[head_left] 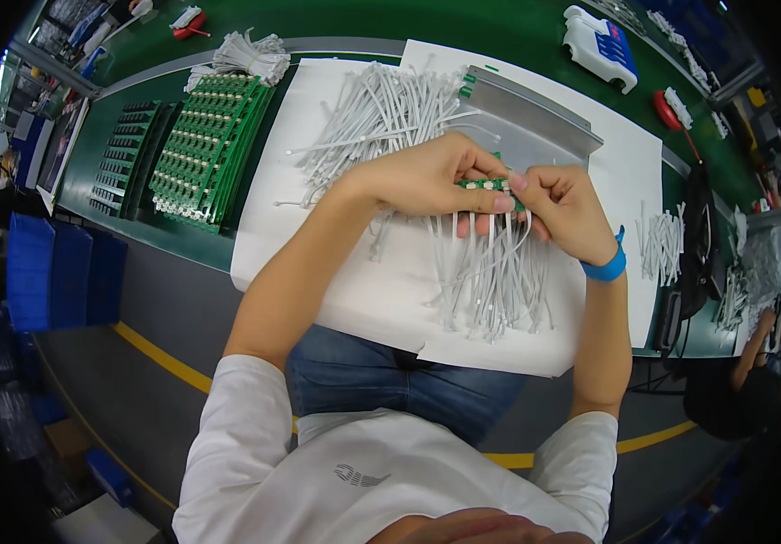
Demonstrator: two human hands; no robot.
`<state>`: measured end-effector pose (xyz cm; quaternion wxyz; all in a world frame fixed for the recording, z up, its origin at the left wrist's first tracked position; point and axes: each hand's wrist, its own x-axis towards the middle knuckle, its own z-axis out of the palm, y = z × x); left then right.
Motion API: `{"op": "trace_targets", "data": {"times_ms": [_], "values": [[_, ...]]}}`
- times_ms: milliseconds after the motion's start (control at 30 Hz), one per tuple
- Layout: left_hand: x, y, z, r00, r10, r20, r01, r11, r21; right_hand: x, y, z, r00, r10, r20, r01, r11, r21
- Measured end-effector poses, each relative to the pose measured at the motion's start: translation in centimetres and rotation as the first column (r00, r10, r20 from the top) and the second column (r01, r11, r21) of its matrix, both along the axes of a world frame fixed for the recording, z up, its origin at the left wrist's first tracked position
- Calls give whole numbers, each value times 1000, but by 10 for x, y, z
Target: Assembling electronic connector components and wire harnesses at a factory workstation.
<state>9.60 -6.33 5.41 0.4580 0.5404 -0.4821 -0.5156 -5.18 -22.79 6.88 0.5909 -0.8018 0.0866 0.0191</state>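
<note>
My left hand [449, 179] grips a narrow green circuit board [483, 184] with a row of small white connectors. From the other side my right hand [565, 207] pinches the same board, thumb and forefinger at its right end; a blue band circles that wrist. White leads [490, 281] hang below the board and spread over the white sheet; which of them are attached I cannot tell. Behind my left hand lies a large loose pile of white leads [390, 113]. A grey metal tray [536, 113] stands just beyond both hands, with green pieces at its left end.
Green circuit board panels [205, 150] lie at the left, beside black slotted strips [127, 150] and under a white bundle [250, 56]. More leads [663, 243] lie at the right. A white-and-blue device [599, 45] stands at the back. Blue bins [50, 272] stand left of the bench.
</note>
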Motion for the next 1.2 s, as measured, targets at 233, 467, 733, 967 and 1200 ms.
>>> {"op": "trace_targets", "data": {"times_ms": [233,467,733,967,1200], "values": [[-2,0,4,997,1,-76,-3,1000,-17,3,-7,-17,996,93,14,-94,968,231],[-2,2,7,996,25,-83,-30,998,-60,-5,-18,-8,980,15,200,-40,991,125],[7,7,3,996,-12,-85,8,999,-51,4,-14,-14,976,-101,195,217,573,-791],[7,1,0,999,38,-13,-39,996,-86,-1,-10,-11,934,-132,333,257,894,-366],[6,0,-5,998,30,-52,-33,997,-66,1,0,-15,983,35,178,-9,989,-146]]}}
